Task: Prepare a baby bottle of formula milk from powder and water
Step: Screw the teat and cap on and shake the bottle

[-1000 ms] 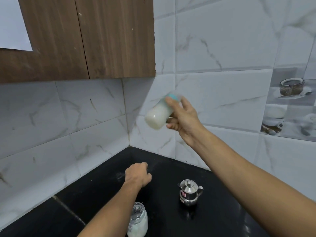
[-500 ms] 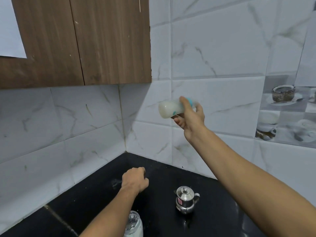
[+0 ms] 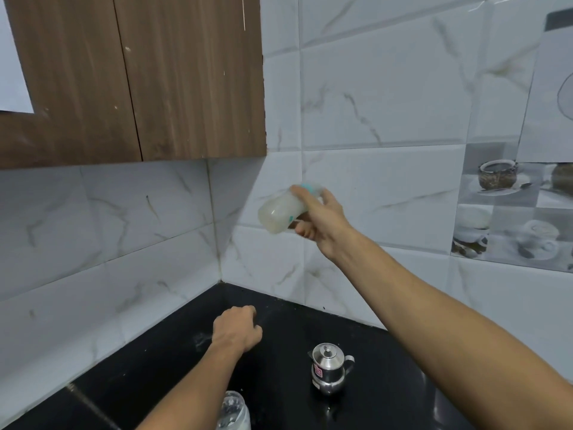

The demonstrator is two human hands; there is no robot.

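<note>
Baby bottle (image 3: 280, 211) is in the air above the counter's back corner, tipped nearly on its side with the base pointing left. It's milky inside and blurred, so I'd call this mid-shake, mixing powder into water. Right hand (image 3: 322, 221) is wrapped round the neck by the teal collar, a good grip for swinging it. Left hand (image 3: 238, 332) rests curled in a fist on the black counter (image 3: 155, 367), apparently empty, probably bracing. A lidded steel jug (image 3: 328, 369) stands to the right, and a powder jar (image 3: 234, 411) shows at the near edge.
</note>
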